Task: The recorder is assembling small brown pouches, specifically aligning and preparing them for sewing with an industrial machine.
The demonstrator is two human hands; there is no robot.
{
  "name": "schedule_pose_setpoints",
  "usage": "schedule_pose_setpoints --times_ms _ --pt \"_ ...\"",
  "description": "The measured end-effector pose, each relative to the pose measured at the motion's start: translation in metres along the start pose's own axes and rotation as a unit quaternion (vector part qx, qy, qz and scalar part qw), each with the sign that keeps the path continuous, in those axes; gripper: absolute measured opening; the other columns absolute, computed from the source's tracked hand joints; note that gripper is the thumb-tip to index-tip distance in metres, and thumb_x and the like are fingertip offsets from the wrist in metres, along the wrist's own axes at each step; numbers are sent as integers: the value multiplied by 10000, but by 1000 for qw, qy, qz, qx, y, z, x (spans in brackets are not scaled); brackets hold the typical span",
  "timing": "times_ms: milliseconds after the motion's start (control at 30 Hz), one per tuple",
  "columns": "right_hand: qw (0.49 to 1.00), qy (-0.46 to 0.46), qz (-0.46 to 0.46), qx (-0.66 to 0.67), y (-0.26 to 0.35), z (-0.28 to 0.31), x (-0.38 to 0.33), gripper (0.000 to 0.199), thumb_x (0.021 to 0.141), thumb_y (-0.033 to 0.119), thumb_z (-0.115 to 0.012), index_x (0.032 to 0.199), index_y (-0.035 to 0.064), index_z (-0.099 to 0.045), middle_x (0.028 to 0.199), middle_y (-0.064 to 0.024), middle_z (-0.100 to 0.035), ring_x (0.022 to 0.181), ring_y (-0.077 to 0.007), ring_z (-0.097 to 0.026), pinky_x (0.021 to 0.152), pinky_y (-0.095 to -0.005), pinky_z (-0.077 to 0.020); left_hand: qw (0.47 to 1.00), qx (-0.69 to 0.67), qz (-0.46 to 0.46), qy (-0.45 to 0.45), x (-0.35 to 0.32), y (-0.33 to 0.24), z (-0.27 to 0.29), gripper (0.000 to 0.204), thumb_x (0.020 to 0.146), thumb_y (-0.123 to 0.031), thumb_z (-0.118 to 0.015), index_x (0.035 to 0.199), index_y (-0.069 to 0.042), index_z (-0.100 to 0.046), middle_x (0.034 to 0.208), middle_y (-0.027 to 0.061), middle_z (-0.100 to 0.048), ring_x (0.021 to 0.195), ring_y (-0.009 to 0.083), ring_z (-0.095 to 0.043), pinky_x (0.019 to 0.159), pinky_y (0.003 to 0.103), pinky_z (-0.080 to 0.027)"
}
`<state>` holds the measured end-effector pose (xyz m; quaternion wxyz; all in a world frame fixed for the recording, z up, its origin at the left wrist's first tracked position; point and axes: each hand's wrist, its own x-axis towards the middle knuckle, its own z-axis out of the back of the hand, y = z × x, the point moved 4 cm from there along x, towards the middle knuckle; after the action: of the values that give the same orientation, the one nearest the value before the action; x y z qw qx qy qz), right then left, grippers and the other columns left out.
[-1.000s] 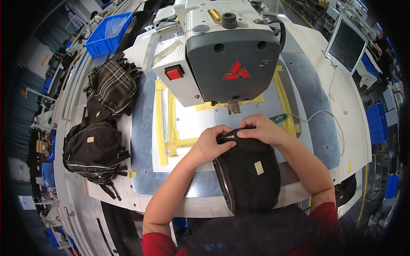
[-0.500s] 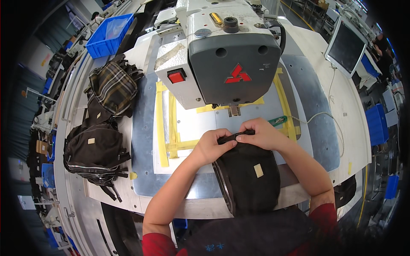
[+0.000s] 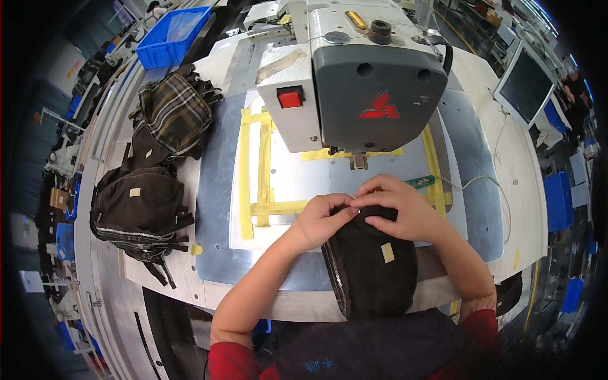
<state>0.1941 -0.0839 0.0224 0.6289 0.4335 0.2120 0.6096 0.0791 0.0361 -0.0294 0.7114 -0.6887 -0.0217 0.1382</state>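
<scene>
A black fabric bag with a zipper down its left side and a small cream label lies at the table's front edge. My left hand pinches its top end, thumb against fingers. Over that same end, my right hand is bent, its fingertips meeting those of the left. The right thumb stays apart from its fingers, near the bag's surface, with dark fabric showing in the gap. A tiny pale spot shows by the fingertips; what it is I cannot tell. Just beyond stands the grey and white sewing machine head.
Left lie a black backpack and a plaid one; a blue crate stands behind. Yellow tape frames the white plate. A green-handled tool lies beyond my right hand, near a cord. A screen stands right.
My right hand has loosened from the bag's top edge, its thumb now apart and its fingers brought to the left fingertips. The whole view has shifted slightly.
</scene>
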Motion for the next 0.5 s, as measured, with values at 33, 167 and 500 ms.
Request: schedule_pose_setpoints --times_ms 33,167,500 --pt "998 15 22 -60 7 0 0 283 708 64 -703 982 79 -634 994 -27 -575 956 -231 -555 833 -352 -461 1000 -3 0 -4 -1 0 0 211 900 -169 -557 958 20 -630 725 7 -572 683 56 -475 633 224 -411" --pt "972 -2 107 -208 13 -1 1 195 682 61 -700 857 106 -627 950 -6 -580 915 -225 -548 808 -363 -453 1000 19 14 -8 0 -2 1 222 895 -177 -560 952 26 -630 692 29 -564 665 69 -478 621 239 -417" --pt "931 18 182 -316 27 -3 -1 170 657 84 -681 812 121 -624 835 16 -569 857 -184 -548 779 -321 -428 999 28 23 -19 2 -4 -2 251 859 -201 -574 884 40 -641 653 101 -585 608 141 -509 594 293 -431"
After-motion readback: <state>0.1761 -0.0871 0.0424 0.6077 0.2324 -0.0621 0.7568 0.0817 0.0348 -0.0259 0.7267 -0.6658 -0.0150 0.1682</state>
